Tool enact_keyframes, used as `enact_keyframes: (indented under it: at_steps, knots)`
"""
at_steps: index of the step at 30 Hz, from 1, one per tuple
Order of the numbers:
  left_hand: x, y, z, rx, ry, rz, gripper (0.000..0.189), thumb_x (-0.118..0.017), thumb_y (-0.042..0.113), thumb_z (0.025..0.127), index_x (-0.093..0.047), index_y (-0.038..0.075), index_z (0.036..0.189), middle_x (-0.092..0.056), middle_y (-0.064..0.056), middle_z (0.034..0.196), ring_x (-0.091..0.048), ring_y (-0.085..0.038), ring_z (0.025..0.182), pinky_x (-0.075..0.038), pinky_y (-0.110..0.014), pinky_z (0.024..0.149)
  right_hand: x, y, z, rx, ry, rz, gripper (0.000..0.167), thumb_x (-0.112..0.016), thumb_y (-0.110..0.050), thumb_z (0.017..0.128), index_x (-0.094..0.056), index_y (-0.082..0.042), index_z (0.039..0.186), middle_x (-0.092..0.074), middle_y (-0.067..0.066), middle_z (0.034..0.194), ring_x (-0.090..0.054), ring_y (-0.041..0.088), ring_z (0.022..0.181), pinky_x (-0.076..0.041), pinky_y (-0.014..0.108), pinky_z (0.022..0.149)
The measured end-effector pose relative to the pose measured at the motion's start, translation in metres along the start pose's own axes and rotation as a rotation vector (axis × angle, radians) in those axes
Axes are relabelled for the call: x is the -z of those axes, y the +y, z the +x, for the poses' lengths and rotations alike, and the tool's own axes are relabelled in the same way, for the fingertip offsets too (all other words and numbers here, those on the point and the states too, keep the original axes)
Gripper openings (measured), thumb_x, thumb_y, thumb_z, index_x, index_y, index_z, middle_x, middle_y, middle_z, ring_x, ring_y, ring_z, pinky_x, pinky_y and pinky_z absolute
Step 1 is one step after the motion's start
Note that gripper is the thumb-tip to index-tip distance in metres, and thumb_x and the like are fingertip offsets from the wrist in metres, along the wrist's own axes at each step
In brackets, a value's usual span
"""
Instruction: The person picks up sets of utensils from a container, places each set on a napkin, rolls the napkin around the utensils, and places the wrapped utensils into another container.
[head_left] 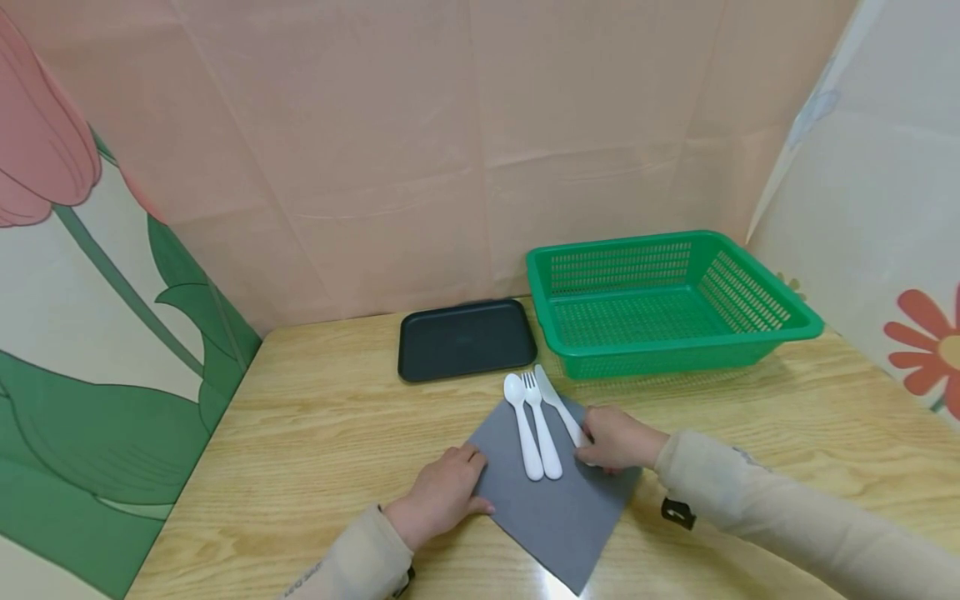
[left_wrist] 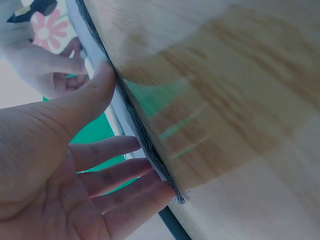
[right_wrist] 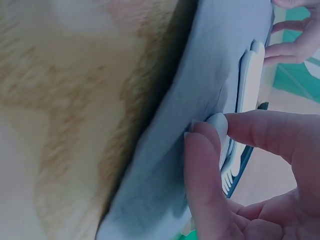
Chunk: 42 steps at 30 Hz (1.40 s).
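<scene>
A grey cloth napkin (head_left: 558, 525) lies cornerwise on the wooden table. On it, side by side, are a white spoon (head_left: 527, 437), a white fork (head_left: 543, 429) and a white knife (head_left: 557, 400), their heads reaching past its far edge. My right hand (head_left: 617, 437) pinches the knife's handle end (right_wrist: 218, 126) between thumb and fingers, low over the cloth. Along the napkin's left edge rests my left hand (head_left: 442, 490); in the left wrist view its thumb and fairly straight fingers (left_wrist: 117, 172) touch that edge.
Behind the cutlery lies a black rectangular tray (head_left: 465, 340). A green perforated basket (head_left: 682, 346) stands at the back right, close to the tray. A pink backdrop (head_left: 360, 167) hangs along the table's far edge.
</scene>
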<state>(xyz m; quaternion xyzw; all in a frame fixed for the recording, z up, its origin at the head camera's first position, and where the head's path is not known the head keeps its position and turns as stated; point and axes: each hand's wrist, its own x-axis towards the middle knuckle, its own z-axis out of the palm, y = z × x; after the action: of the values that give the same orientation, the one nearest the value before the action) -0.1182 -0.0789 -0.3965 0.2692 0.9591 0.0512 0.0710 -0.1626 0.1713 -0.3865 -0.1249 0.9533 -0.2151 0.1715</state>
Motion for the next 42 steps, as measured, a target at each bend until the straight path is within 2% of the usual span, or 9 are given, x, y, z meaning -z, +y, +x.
enact_keyframes:
  at_steps: [5,11,17,25,42]
  knots:
    - [-0.0010,-0.0009,0.0003,-0.005,0.001,-0.004,0.057,-0.071,0.042,0.077,-0.058,0.004,0.118,-0.058,-0.008,0.115,-0.057,-0.020,0.101,-0.053,-0.030,0.079,-0.0010,-0.0033,0.0004,-0.032,-0.029,0.021,0.018,-0.069,-0.015,0.081,-0.053,-0.007,0.076,-0.055,0.004,0.062,-0.053,0.012,0.048,-0.044,0.024,0.044]
    - [0.0000,-0.0008,0.0002,-0.009,0.001,-0.005,0.057,-0.071,0.043,0.077,-0.058,0.004,0.117,-0.059,-0.007,0.114,-0.057,-0.019,0.099,-0.053,-0.029,0.078,-0.0019,-0.0070,-0.0010,-0.037,-0.038,0.074,0.023,-0.070,-0.016,0.081,-0.051,-0.004,0.086,-0.054,0.005,0.066,-0.054,0.013,0.049,-0.045,0.025,0.044]
    - [-0.0016,-0.0019,0.0008,-0.018,0.014,0.001,0.058,-0.071,0.042,0.077,-0.058,0.004,0.117,-0.058,-0.007,0.114,-0.057,-0.019,0.099,-0.053,-0.029,0.077,-0.0027,-0.0087,-0.0021,-0.045,-0.046,0.099,0.024,-0.069,-0.018,0.083,-0.051,-0.005,0.089,-0.054,0.005,0.066,-0.053,0.014,0.050,-0.045,0.026,0.046]
    - [-0.0003,-0.0008,0.0008,-0.001,-0.015,-0.010,0.058,-0.070,0.043,0.077,-0.057,0.003,0.119,-0.058,-0.008,0.117,-0.057,-0.020,0.101,-0.052,-0.030,0.080,-0.0062,-0.0092,0.0006,-0.032,-0.048,0.123,0.017,-0.063,-0.016,0.087,-0.051,-0.005,0.089,-0.054,0.005,0.066,-0.052,0.014,0.050,-0.044,0.026,0.045]
    - [0.0024,0.0006,-0.0002,-0.005,-0.006,-0.004,0.059,-0.071,0.042,0.077,-0.058,0.003,0.119,-0.058,-0.008,0.116,-0.057,-0.020,0.101,-0.053,-0.030,0.078,-0.0075,-0.0074,0.0034,-0.008,-0.057,0.142,0.017,-0.062,-0.015,0.088,-0.050,-0.005,0.094,-0.053,0.006,0.066,-0.053,0.014,0.050,-0.044,0.025,0.044]
